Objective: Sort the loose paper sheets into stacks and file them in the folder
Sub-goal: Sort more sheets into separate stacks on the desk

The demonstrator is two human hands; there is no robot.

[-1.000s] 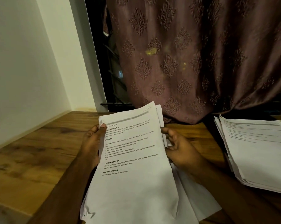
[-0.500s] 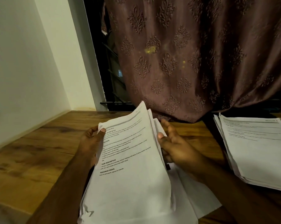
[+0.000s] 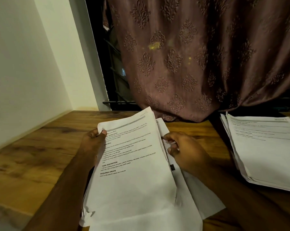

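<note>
L hand point(image 3: 94, 144) grips the upper left corner of the held paper bundle point(image 3: 132, 172): thumb lies over the front of the top sheet, near the first printed heading, w/ the other fingers curled behind the corner, so the paper is pinched between thumb & fingers. R hand point(image 3: 182, 149) is at the bundle's right edge, fingers curled inward, fingertips point(image 3: 166, 139) pressed into the sheet edges just behind the top page; looks like they're pinching one or more of the lower sheets, but exactly how many can't be told. Top sheet is bowed slightly up toward the camera, printed text w/ bold headings facing up. Lower sheets fan out to the right & below, bottom corners resting on the table point(image 3: 32, 164) near the lower edge of view.

Second stack of sheets point(image 3: 261, 150) lies flat on the table at right, well apart from the hands, edges loosely aligned, printed side up.

Table is wood-grain, brown, running to a pale wall point(image 3: 24, 64) on the left. Behind it hangs a mauve curtain point(image 3: 191, 55) w/ embossed damask pattern, its hem bunched on the tabletop's far edge. Dark gap w/ bars point(image 3: 114, 80) shows between wall & curtain. Lighting is dim & warm.
</note>
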